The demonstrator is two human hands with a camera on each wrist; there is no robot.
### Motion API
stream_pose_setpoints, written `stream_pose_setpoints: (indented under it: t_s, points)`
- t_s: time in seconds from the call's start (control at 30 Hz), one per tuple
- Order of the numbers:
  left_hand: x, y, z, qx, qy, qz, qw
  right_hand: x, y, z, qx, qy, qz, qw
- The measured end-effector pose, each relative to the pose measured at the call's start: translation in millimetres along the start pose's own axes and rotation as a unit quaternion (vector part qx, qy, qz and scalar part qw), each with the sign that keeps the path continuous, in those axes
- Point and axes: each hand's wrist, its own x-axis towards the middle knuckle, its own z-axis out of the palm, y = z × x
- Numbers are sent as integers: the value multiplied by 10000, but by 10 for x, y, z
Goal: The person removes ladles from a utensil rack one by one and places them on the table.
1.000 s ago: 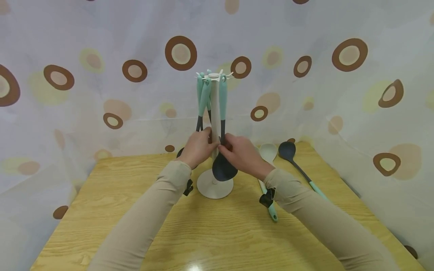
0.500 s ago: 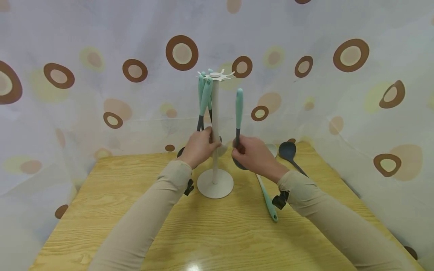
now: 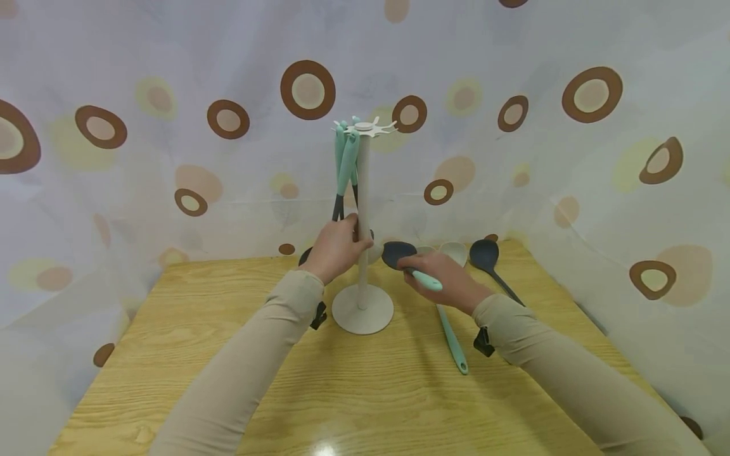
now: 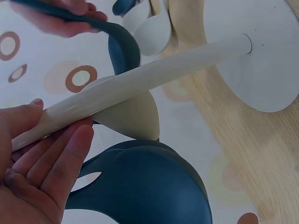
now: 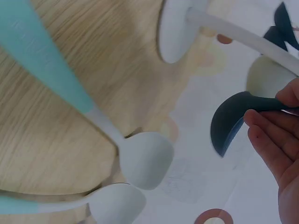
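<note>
Head view, clock centred on the base of the white utensil stand (image 3: 364,190) unless noted. Left hand (image 3: 338,250) at 11, closed round the stand's post: thumb on one side, curled fingers on the other. Right hand (image 3: 441,275) at 2, narrow grip, fingers wrapped on the neck of the held dark spoon (image 3: 399,254). That spoon is off the hooks, bowl at 1, right of the post with a visible gap; its mint handle runs tilted toward 4 from the bowl.

Mint handles (image 3: 346,164) bunched on the hooks, 7 o'clock of the stand's top. Left wrist view: cream bowl (image 4: 133,112) partly behind the post near centre; large dark bowl (image 4: 140,186) at 6, with an opening by its neck.

Two white spoons on the wooden table (image 3: 199,354): first white spoon (image 5: 147,161) and second white spoon (image 5: 117,203), side by side, both mint-handled. Bowls around 2, one handle tip around 4. Dark ladle (image 3: 485,253) just beyond them, also about 2, further out; handle partly hidden by the right sleeve (image 3: 559,354). Brown-ringed cloth (image 3: 239,171) behind.
</note>
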Motion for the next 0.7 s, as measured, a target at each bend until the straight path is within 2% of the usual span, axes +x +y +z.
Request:
stream_pose_setpoints:
  t_s: [0.13, 0.27, 0.5, 0.7]
  points:
    - [-5, -12, 6, -7, 44, 62, 10000, -27, 63, 112, -206, -207, -284, 9992]
    - [-4, -19, 14, -10, 61, 79, 10000, -33, 77, 202, -360, -678, -109, 9970]
    - [-15, -12, 18, -61, 59, 61, 9999, -23, 81, 335, -834, -1173, -77, 9896]
    - [-29, -5, 4, -57, 71, 87, 9999, 32, 95, 441, -965, -1289, -320, 9864]
